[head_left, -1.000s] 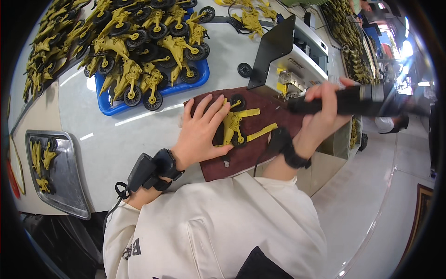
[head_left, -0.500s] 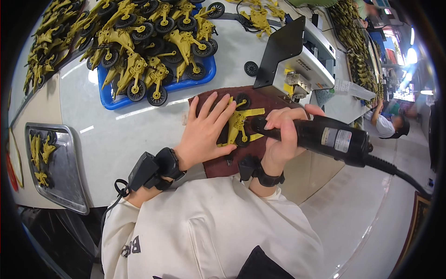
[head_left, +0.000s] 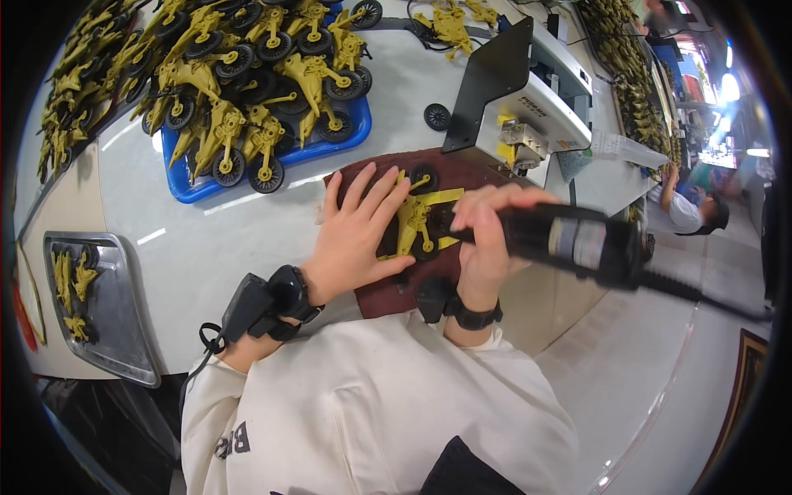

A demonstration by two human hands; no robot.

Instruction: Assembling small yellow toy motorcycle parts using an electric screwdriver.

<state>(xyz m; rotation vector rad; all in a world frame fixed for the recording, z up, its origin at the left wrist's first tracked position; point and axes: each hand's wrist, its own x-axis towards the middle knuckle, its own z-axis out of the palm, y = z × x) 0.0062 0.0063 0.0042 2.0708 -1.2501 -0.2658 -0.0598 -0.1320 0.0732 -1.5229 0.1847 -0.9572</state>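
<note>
Beneath my left hand (head_left: 360, 231) is a yellow toy motorcycle body with black wheels (head_left: 413, 221), lying on a dark red mat (head_left: 384, 297). The left fingers are spread flat, with fingertips and thumb against the toy's left side. My right hand (head_left: 488, 235) wraps around a black corded electric screwdriver (head_left: 569, 239), held nearly level. Its tip points left at the toy; the exact contact spot is hidden by my fingers and the dark parts. Yellow strips (head_left: 441, 198) stick out on the toy's right side.
A blue tray (head_left: 186, 188) heaped with similar toys stands at the back left. The metal tray (head_left: 128, 305) at left holds a few yellow pieces. A white-and-black screw-feeding machine (head_left: 524, 107) stands beyond the mat, near a loose wheel (head_left: 436, 116). Another person (head_left: 683, 210) sits far right.
The view has shifted slightly. The screwdriver's rear end looks blurred by motion, and its cord hangs a little differently. My left hand still lies against the toy.
</note>
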